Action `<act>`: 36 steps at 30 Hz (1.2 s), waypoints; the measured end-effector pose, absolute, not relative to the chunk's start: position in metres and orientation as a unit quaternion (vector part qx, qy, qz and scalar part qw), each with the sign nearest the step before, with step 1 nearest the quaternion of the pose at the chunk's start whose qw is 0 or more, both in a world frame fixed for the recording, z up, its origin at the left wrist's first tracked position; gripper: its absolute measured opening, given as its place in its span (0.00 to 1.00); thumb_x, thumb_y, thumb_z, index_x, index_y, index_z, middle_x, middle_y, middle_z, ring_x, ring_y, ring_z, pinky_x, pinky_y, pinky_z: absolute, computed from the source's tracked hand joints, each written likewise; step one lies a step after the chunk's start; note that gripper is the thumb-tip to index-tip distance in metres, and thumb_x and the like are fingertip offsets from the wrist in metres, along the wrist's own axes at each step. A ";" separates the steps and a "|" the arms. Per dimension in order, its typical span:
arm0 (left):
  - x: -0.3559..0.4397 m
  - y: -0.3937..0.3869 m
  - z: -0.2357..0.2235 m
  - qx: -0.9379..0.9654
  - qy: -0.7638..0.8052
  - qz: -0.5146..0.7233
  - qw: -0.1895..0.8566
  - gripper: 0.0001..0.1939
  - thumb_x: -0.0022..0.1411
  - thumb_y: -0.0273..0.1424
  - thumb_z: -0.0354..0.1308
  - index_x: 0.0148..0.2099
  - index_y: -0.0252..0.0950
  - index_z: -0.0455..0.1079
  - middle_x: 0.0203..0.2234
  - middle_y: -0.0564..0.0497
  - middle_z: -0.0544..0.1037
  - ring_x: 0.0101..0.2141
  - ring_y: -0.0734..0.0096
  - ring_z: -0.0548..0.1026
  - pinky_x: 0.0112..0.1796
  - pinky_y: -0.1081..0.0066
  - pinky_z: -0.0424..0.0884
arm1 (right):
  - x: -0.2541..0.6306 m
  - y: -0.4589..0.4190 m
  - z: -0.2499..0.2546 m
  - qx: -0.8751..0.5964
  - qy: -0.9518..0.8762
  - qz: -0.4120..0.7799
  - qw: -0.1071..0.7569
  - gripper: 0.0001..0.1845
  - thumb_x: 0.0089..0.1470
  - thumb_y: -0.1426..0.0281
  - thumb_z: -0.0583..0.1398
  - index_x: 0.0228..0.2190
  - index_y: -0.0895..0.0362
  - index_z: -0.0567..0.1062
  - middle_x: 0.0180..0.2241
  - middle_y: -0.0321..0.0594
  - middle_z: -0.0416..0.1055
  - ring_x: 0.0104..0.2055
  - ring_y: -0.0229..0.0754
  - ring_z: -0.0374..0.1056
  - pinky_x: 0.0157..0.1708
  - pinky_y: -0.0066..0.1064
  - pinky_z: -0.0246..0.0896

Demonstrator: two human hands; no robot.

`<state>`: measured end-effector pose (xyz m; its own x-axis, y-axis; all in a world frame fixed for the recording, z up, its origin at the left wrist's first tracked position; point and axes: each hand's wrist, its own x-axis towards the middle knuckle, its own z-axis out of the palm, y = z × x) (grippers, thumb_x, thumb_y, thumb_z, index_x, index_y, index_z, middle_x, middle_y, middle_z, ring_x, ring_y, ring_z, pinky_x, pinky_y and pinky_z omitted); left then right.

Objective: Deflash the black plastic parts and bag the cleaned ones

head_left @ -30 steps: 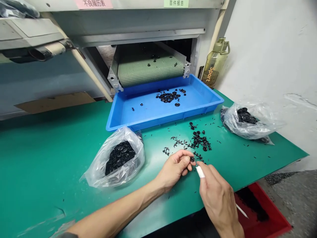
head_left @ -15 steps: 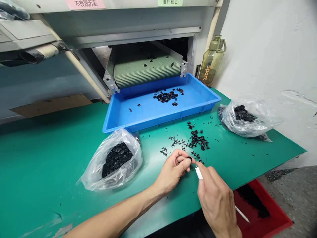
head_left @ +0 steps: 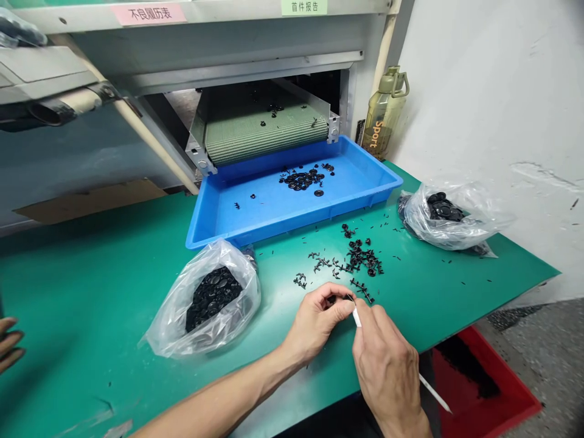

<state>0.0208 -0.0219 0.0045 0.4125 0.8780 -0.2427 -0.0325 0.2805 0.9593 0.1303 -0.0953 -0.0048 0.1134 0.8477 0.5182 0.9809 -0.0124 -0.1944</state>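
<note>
My left hand (head_left: 319, 319) pinches a small black plastic part (head_left: 335, 299) between thumb and fingers, just above the green table (head_left: 91, 292). My right hand (head_left: 385, 365) is closed round a thin white tool (head_left: 356, 316), and the tool's tip touches the part. The tool's other end (head_left: 435, 395) sticks out behind the hand. A scatter of loose black parts (head_left: 360, 258) and sprue pieces lies just beyond my hands.
A blue tray (head_left: 255, 225) with several black parts sits under a green conveyor belt (head_left: 264, 137). Clear bags of black parts lie at the left (head_left: 205, 298) and the right (head_left: 449, 213). An olive bottle (head_left: 383, 112) stands behind. Another person's fingers (head_left: 9, 350) show at the left edge. A red bin (head_left: 483, 383) sits below.
My hands have closed in slightly on each other, the tool tip now at the part. Another person's fingers have appeared at the left edge. The view has shifted a little rightward.
</note>
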 end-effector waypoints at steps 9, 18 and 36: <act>0.017 -0.023 -0.002 0.511 0.428 0.352 0.657 0.11 0.56 0.36 0.64 0.39 0.35 0.75 0.32 0.50 0.77 0.34 0.70 0.70 0.39 0.70 0.65 | 0.139 -0.088 0.003 -0.690 -0.658 0.025 0.300 0.16 0.57 0.77 0.47 0.38 0.55 0.73 0.28 0.38 0.72 0.27 0.39 0.67 0.26 0.28 0.53; 0.019 -0.019 -0.002 0.562 0.432 0.325 0.626 0.14 0.59 0.39 0.59 0.44 0.35 0.72 0.36 0.48 0.76 0.37 0.67 0.71 0.40 0.69 0.65 | 0.177 -0.067 0.009 -0.685 -0.651 0.196 0.262 0.13 0.54 0.76 0.48 0.26 0.52 0.70 0.18 0.31 0.65 0.20 0.36 0.58 0.21 0.27 0.47; 0.067 0.028 0.015 0.880 0.376 0.133 0.260 0.09 0.68 0.36 0.46 0.42 0.39 0.65 0.31 0.49 0.73 0.32 0.64 0.69 0.30 0.70 0.60 | 0.198 -0.063 -0.019 -0.774 -0.536 0.022 0.337 0.16 0.60 0.70 0.50 0.37 0.56 0.77 0.32 0.42 0.78 0.30 0.43 0.71 0.28 0.29 0.54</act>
